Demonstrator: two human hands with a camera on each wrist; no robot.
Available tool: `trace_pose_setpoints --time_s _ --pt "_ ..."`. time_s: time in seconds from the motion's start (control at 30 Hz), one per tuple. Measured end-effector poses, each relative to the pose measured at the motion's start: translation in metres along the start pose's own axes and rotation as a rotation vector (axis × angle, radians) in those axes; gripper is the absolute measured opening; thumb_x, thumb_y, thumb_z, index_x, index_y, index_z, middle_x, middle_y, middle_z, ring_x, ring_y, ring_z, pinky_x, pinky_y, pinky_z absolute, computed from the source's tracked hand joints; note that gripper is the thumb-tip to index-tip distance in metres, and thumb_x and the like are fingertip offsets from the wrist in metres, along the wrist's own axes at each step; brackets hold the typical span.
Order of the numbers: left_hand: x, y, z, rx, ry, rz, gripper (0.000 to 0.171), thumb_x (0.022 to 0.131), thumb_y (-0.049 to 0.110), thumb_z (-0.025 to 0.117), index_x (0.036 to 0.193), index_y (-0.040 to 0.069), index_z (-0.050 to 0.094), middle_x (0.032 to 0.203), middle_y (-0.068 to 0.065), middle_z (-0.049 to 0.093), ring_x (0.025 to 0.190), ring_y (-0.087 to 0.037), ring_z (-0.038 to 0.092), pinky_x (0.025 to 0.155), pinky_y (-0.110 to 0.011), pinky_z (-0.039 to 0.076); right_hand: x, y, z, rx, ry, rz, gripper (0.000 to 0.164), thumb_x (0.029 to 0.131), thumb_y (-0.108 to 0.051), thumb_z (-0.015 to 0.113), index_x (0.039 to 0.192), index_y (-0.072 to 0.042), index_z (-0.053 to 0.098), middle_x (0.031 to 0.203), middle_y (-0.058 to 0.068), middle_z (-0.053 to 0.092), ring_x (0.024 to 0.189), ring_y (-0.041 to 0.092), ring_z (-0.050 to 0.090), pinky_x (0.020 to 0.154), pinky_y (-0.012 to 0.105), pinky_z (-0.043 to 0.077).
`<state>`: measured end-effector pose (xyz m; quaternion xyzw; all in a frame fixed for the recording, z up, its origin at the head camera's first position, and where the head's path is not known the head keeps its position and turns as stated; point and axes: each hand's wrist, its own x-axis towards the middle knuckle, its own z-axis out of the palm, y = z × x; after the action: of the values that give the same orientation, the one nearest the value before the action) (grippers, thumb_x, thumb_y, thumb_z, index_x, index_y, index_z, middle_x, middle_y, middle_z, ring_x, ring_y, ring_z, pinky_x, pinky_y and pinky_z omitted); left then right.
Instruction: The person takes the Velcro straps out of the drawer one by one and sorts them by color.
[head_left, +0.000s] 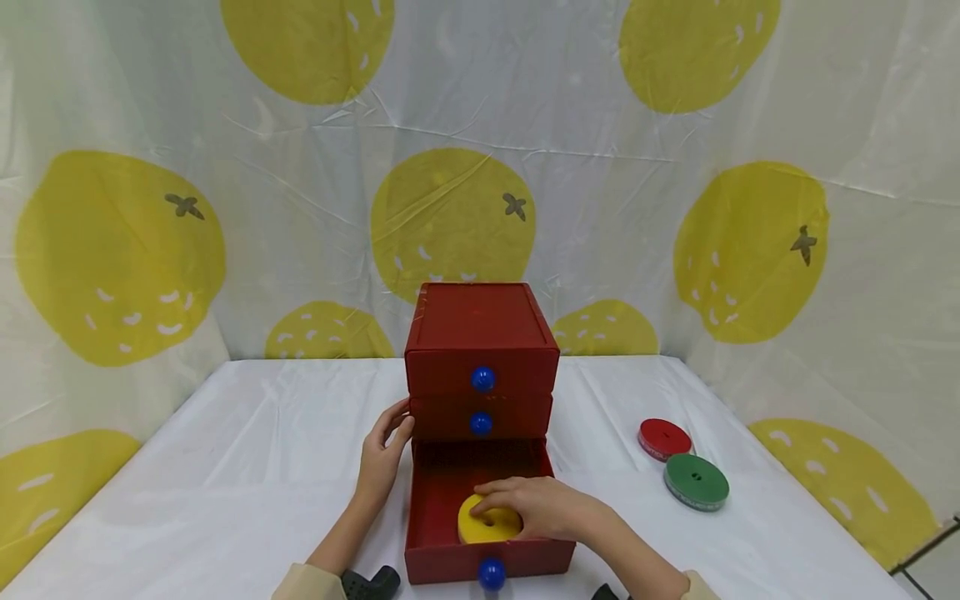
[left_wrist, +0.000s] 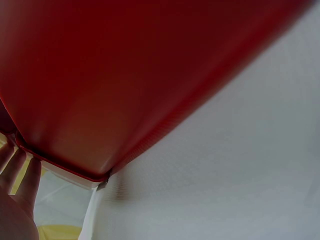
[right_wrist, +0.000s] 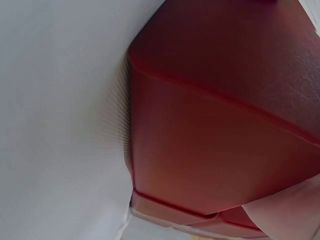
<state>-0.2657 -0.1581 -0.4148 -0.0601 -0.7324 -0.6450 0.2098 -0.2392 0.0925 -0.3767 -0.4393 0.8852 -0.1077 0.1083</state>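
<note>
A red drawer unit [head_left: 480, 321] with blue knobs stands in front of me, its bottom drawer [head_left: 435, 508] pulled out. Inside that drawer, near the front panel, is a thick yellow disc [head_left: 480, 527] with small holes at its middle. My right hand [head_left: 547, 507] reaches over the drawer's right wall and grips the disc, thumb and fingers around its edge. On the unit's left side rests my left hand [head_left: 381, 462], fingers extended along the casing. The left wrist view shows its fingers [left_wrist: 27, 185] at the red edge; the disc is hidden in both wrist views.
To the right on the white-covered table [head_left: 300, 475] lie a red disc [head_left: 664, 438] and a green disc [head_left: 697, 482], close together. The upper two drawers are closed. A lemon-print cloth [head_left: 600, 217] hangs behind and at the sides.
</note>
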Motion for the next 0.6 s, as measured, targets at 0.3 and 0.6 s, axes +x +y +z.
trace_pose_setpoints --time_s 0.3,0.6 --pt "-0.0002 0.0006 0.0008 -0.006 0.005 0.013 0.036 0.092 0.027 0.053 0.126 0.017 0.051 0.123 -0.002 0.056 0.103 0.005 0.053 0.085 -0.013 0.046 0.0004 0.0025 0.0023 -0.001 0.022 -0.025 0.042 0.079 -0.028 0.068 0.119 -0.035 0.057 0.131 -0.012 0.050 0.118 0.014 0.047 0.094 0.037 0.046" --pt "-0.0007 0.0028 0.0009 -0.006 0.007 0.008 0.035 0.092 0.025 0.053 0.126 0.017 0.052 0.124 0.000 0.056 0.104 0.006 0.052 0.087 -0.012 0.043 0.0004 0.0033 0.0016 -0.013 0.038 -0.046 0.041 0.079 -0.033 0.068 0.119 -0.033 0.058 0.128 -0.009 0.052 0.112 0.013 0.048 0.090 0.028 0.047"
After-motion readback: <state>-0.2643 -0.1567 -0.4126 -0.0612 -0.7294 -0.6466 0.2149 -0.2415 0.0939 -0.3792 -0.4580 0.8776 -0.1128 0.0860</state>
